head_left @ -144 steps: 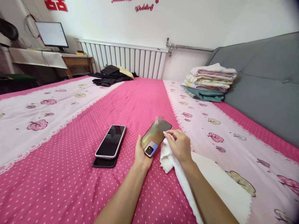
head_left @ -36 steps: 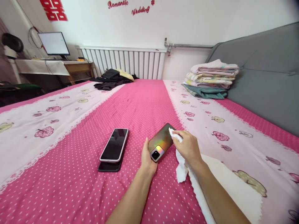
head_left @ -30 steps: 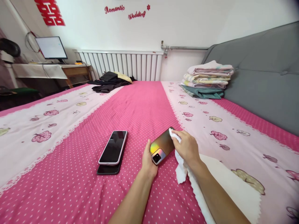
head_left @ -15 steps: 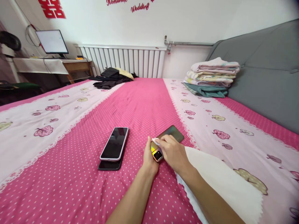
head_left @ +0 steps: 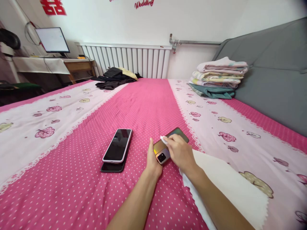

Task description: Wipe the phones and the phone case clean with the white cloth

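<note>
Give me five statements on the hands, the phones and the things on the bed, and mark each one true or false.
1. The left hand holds a gold-toned phone with its camera side showing. True.
2. The right hand pinches a pen. False: it pinches a white cloth.
3. A white-edged phone lies on top of a black-edged one. True.
4. The dark clothes lie on the desk. False: they lie on the bed.
5. The folded stack stands beside the grey headboard. True.
</note>
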Motion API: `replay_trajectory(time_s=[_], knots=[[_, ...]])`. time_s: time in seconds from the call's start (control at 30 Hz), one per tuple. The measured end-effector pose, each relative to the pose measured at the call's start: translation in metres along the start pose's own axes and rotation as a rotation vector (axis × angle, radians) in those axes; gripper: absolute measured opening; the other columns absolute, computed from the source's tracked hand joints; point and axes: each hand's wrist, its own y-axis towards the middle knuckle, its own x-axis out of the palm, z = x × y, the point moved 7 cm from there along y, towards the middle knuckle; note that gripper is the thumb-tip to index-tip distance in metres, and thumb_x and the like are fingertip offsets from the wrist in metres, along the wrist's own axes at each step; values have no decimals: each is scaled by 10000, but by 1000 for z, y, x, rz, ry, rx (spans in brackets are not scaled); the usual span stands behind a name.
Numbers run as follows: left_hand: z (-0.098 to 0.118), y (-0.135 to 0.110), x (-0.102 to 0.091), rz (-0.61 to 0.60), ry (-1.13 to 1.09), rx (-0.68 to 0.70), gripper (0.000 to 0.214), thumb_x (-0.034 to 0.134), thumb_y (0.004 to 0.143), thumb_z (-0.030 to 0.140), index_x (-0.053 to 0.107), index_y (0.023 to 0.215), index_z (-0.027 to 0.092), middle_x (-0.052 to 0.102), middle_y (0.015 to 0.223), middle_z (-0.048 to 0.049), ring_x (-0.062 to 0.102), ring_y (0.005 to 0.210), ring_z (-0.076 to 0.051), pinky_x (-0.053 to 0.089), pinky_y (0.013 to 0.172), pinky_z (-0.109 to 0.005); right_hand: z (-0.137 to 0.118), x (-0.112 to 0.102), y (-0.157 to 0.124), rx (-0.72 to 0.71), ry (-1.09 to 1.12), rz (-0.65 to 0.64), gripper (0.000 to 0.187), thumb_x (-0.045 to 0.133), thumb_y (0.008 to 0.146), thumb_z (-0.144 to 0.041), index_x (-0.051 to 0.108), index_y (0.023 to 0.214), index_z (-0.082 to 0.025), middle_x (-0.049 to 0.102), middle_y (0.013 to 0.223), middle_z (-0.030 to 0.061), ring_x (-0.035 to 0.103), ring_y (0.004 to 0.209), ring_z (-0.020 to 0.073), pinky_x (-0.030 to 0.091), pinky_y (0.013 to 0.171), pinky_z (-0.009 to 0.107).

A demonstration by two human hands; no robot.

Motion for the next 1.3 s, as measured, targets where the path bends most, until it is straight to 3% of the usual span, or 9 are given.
replay_trajectory(time_s=[0.13, 0.3, 0.47, 0.57, 0.8, 0.9, 1.07, 1.17, 1.3], knots=[[0, -1, -1, -2, -169, -14, 475, 441, 851, 504, 492, 523, 164, 521, 507, 2, 513, 462, -113, 446, 570, -249, -38, 10, -10, -151, -32, -90, 297, 429, 910, -198, 588, 1155, -251, 616, 976, 41, 534, 888, 180, 427, 618, 264], [0, -1, -1, -3, -226, -43, 512, 431, 832, 543, 438, 474, 177, 471, 467, 10, 497, 447, -115, 443, 540, -253, -44, 13, -13, -179, -38, -107, 289, 466, 895, -195, 587, 1143, -277, 618, 977, 26, 533, 877, 172, 421, 585, 259], [0, 1, -1, 24, -93, -3, 522, 394, 837, 556, 641, 765, 101, 660, 677, -84, 621, 581, -187, 496, 599, -303, -9, 2, -2, -44, -97, 13, 321, 445, 892, -169, 608, 1144, -284, 610, 915, 45, 523, 861, 192, 386, 569, 263], [2, 0, 1, 16, -39, 28, 581, 406, 829, 566, 652, 960, 57, 694, 807, -134, 664, 720, -231, 516, 700, -336, 23, -7, 3, 113, -113, 76, 321, 436, 894, -174, 628, 1130, -276, 601, 881, 49, 534, 804, 189, 363, 558, 266], [1, -4, -1, 83, 64, -3, 602, 429, 809, 592, 664, 967, 61, 704, 805, -138, 675, 704, -233, 526, 710, -339, 61, -21, 3, 328, -153, 123, 320, 465, 860, -174, 647, 1115, -239, 600, 896, 75, 540, 808, 213, 337, 535, 290], [1, -4, 1, 43, 20, 6, 593, 419, 821, 574, 660, 965, 52, 699, 811, -140, 667, 694, -227, 519, 701, -333, 47, -17, 3, 275, -121, 108, 323, 447, 875, -184, 632, 1133, -242, 600, 914, 76, 541, 806, 208, 355, 548, 289], [-1, -1, -1, 24, -105, -18, 491, 421, 836, 528, 641, 764, 95, 652, 663, -75, 610, 560, -175, 486, 616, -292, -10, 4, -3, -29, -41, -24, 332, 414, 908, -180, 587, 1183, -250, 603, 931, 48, 528, 869, 176, 399, 657, 255], [0, 0, -2, 25, -210, -19, 470, 435, 838, 503, 512, 530, 155, 539, 500, -10, 523, 453, -124, 432, 533, -242, -34, 13, -11, -111, -48, -89, 316, 420, 916, -196, 572, 1187, -255, 602, 994, 37, 516, 904, 172, 396, 654, 254], [1, -5, 1, -4, -249, -44, 539, 384, 847, 531, 370, 429, 192, 420, 418, 11, 443, 406, -106, 410, 520, -244, -47, 16, -16, -158, -36, -173, 285, 433, 919, -220, 576, 1161, -264, 599, 990, 15, 519, 895, 161, 374, 590, 256]])
